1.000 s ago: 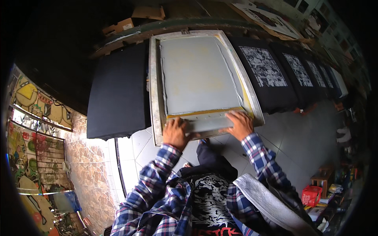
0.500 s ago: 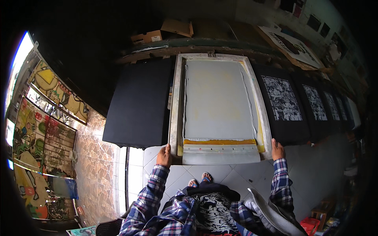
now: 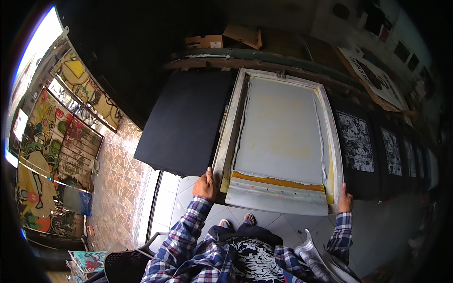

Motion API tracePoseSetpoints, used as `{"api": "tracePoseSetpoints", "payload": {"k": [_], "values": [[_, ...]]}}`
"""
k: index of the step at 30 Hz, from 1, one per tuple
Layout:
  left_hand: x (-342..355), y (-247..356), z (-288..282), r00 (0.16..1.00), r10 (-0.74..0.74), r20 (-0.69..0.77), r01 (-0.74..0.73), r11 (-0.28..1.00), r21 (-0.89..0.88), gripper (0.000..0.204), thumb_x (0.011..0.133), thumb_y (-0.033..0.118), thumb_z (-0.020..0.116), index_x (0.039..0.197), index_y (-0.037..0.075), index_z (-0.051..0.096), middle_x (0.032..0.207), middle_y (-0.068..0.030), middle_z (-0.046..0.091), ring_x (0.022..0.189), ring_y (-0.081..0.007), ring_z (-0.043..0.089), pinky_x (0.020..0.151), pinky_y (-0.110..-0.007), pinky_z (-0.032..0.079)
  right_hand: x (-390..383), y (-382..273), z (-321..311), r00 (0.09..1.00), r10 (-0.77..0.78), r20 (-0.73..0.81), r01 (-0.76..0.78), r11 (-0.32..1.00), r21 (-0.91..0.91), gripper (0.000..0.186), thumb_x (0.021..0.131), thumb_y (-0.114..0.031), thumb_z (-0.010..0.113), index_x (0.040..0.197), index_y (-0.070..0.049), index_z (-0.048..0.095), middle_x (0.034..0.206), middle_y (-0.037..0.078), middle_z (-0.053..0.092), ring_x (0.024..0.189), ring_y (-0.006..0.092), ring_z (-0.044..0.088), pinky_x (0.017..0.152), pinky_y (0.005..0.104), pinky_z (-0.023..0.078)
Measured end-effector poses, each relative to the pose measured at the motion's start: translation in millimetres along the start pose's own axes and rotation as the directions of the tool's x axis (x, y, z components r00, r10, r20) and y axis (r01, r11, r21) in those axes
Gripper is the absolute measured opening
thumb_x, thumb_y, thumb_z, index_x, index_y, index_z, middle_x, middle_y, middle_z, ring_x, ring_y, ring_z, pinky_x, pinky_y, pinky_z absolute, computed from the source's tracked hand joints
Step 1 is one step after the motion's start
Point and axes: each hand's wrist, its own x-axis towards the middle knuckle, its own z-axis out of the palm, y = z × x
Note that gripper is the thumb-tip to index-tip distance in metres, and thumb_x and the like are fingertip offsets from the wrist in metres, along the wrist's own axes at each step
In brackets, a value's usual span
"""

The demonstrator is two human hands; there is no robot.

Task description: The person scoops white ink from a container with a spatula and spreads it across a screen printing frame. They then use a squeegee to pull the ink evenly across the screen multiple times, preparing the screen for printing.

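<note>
Pale, worn frame sits mid-view, between the black fabric panels, near end toward the wearer. Both hands are on it, one per side, spread about as wide as the frame.

Left hand: closed round the left rail at its near end, thumb up against the outer edge. Remaining fingers are curled and partly hidden from me, so I can't tell how far under they go.

Right hand: at the right rail, close to the near corner, fingers pointing up along the outer edge. Looks like a narrow hold; I can't see the thumb properly.

Inside the frame I have a grey screen with yellowish blotches and ridges of grey paste down both long sides. Squeegee lies across the near end: amber blade on the far side, grey holder with a row of holes, overhanging and hiding most of the near rail. Both hands are clear of it. Hinge clamp is at the far rail.

Tight on both sides: plain black panel just left, black panel with a white print just right, more printed ones beyond. I can't see what's under the frame.

Far side: open cardboard box left, pale poster right. Near left: dark chair by the left sleeve.
</note>
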Motion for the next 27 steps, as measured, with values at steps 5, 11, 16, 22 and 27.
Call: {"api": "tracePoseSetpoints", "payload": {"k": [5, 11, 16, 22, 27], "values": [[-10.2, -26.6, -21.6, 0.999, 0.024, -0.028, -0.024, 0.999, -0.023, 0.078, 0.110, 0.059, 0.026, 0.100, -0.001, 0.074, 0.092, -0.0308, 0.071, 0.094, -0.0502, 0.067, 0.086, -0.055, 0.051, -40.6, 2.9, -3.0, 0.998, 0.063, -0.009, -0.064, 0.993, -0.096, 0.086, 0.098, -0.074, 0.048, 0.104, 0.007, 0.074, 0.093, 0.022, 0.076, 0.088, 0.0341, 0.071, 0.083, 0.0431, 0.052], [-3.0, -69.2, -79.3, 0.995, -0.048, -0.083, 0.033, 0.984, -0.173, 0.076, 0.111, 0.056, 0.033, 0.092, -0.006, 0.073, 0.082, -0.0302, 0.068, 0.080, -0.0438, 0.067, 0.077, -0.048, 0.050, -108.8, -37.9, 21.7, 0.962, -0.220, -0.161, 0.266, 0.886, 0.381, 0.068, 0.105, -0.057, 0.054, 0.101, 0.009, 0.072, 0.088, 0.018, 0.075, 0.082, 0.0244, 0.068, 0.080, 0.0384, 0.052], [44.5, -220.7, -204.8, 0.975, 0.029, -0.220, -0.072, 0.979, -0.189, 0.078, 0.111, 0.055, 0.035, 0.084, -0.010, 0.066, 0.068, -0.0239, 0.060, 0.063, -0.0337, 0.051, 0.066, -0.049, 0.041, -262.1, -102.6, 110.9, 0.970, -0.196, -0.142, 0.227, 0.940, 0.255, 0.062, 0.103, -0.055, 0.057, 0.084, 0.003, 0.070, 0.077, 0.020, 0.070, 0.070, 0.0276, 0.066, 0.068, 0.0421, 0.049], [151.0, -438.2, -317.2, 0.791, 0.514, -0.331, -0.424, 0.851, 0.309, 0.053, 0.105, 0.013, 0.055, 0.154, 0.002, 0.038, 0.096, -0.0263, 0.067, 0.084, -0.0385, 0.066, 0.077, -0.049, 0.053, -356.3, -212.1, 237.5, 0.992, -0.120, -0.051, 0.127, 0.977, 0.174, 0.081, 0.092, -0.080, 0.050, 0.076, -0.002, 0.070, 0.075, 0.023, 0.069, 0.077, 0.0418, 0.071, 0.071, 0.0489, 0.053], [188.8, -461.9, -350.7, 0.866, 0.443, -0.230, -0.304, 0.834, 0.461, 0.087, 0.080, 0.012, 0.079, 0.156, 0.005, 0.038, 0.112, -0.0290, 0.068, 0.102, -0.0454, 0.065, 0.089, -0.051, 0.053, -402.0, -250.2, 281.1, 0.996, -0.021, 0.083, 0.005, 0.981, 0.192, 0.087, 0.087, -0.086, 0.049, 0.085, -0.003, 0.074, 0.084, 0.021, 0.074, 0.082, 0.0386, 0.072, 0.077, 0.0460, 0.056]]}}
